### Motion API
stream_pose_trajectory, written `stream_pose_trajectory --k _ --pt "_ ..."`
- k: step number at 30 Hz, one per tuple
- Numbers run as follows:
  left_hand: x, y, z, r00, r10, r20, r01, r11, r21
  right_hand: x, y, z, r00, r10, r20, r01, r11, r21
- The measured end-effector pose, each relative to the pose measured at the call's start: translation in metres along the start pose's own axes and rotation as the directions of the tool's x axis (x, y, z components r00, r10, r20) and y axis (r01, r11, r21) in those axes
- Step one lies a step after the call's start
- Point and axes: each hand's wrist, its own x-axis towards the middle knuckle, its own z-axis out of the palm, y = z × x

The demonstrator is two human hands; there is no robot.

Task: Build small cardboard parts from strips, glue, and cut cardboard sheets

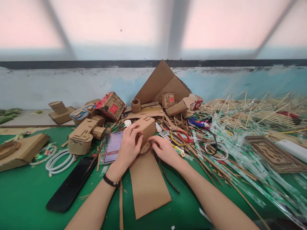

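In the head view, my left hand (130, 143) is closed against the near left side of a small cardboard box (148, 125), its thumb and fingers bent. My right hand (165, 149) is at the box's near right corner, thumb and fingertips pinched on a thin cardboard strip (145, 150). That strip curves at the front of the box, partly hidden by my fingers. Below both hands, a flat cardboard sheet (150, 188) lies toward me. A dark twisted strip (169, 179) trails on the table beneath my right wrist.
A lit phone (113, 147) lies just left of my left hand, and a black flat object (70, 185) is nearer. Cardboard models (111, 107) crowd the back left. Scissors (178, 138), cardboard scraps, and plastic wrapping (236, 159) cover the right. A wooden-stick structure (227, 107) stands behind.
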Motion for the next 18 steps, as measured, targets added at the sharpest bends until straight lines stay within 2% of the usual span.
stream_pose_trajectory --k 3,5,7,9,13,15,18 --pt "-0.001 0.0 0.0 1.0 -0.004 0.004 0.004 1.0 -0.013 -0.002 -0.005 -0.003 0.994 -0.085 0.074 0.085 0.996 -0.006" --pt "-0.001 0.001 0.0 1.0 -0.018 -0.002 0.018 1.0 -0.022 -0.001 -0.006 -0.008 0.993 -0.08 0.085 0.078 0.997 0.029" --pt "0.001 0.002 -0.002 0.999 -0.044 -0.024 0.043 0.998 -0.039 0.001 -0.004 -0.016 0.999 -0.022 0.026 0.019 0.996 0.091" --pt "0.002 0.002 -0.004 0.994 -0.092 -0.056 0.088 0.994 -0.071 0.005 -0.002 -0.025 0.994 0.051 -0.099 -0.031 0.98 0.195" --pt "0.007 -0.001 -0.01 0.961 -0.253 -0.112 0.225 0.95 -0.215 0.012 0.003 -0.039 0.923 0.171 -0.346 -0.011 0.907 0.42" --pt "0.008 -0.004 -0.014 0.938 -0.334 -0.092 0.291 0.905 -0.31 0.013 0.004 -0.041 0.91 0.195 -0.367 0.006 0.876 0.482" --pt "0.01 -0.007 -0.018 0.912 -0.408 -0.034 0.364 0.846 -0.389 0.013 0.003 -0.039 0.927 0.225 -0.299 -0.034 0.847 0.531"
